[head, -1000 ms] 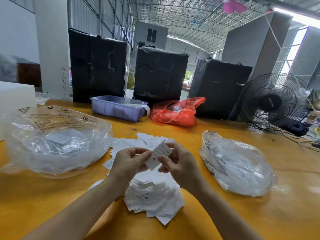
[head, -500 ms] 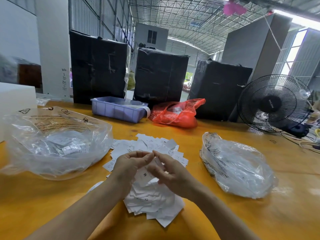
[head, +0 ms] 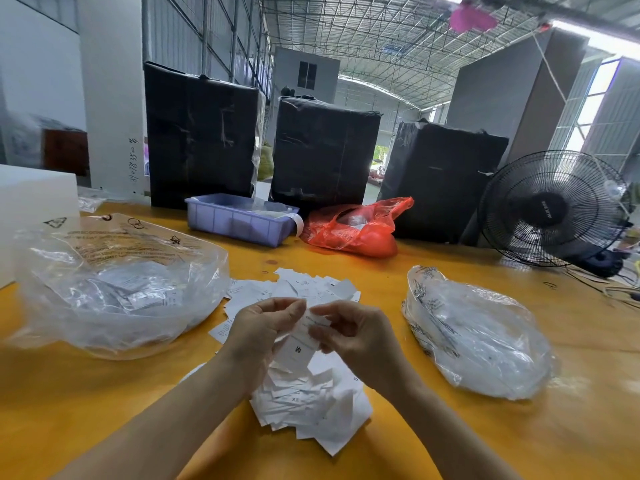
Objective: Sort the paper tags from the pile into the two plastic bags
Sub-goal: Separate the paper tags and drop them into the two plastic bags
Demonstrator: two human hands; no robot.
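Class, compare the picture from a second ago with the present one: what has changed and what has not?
Both hands, left and right, came down toward the pile, still pinching a tag between them; an M now shows. Both bags, left and right, stayed put.

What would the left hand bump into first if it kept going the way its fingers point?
Probably the right hand. The left hand points its fingers rightward at it, and both pinch the same paper tag, so hardly any gap remains.
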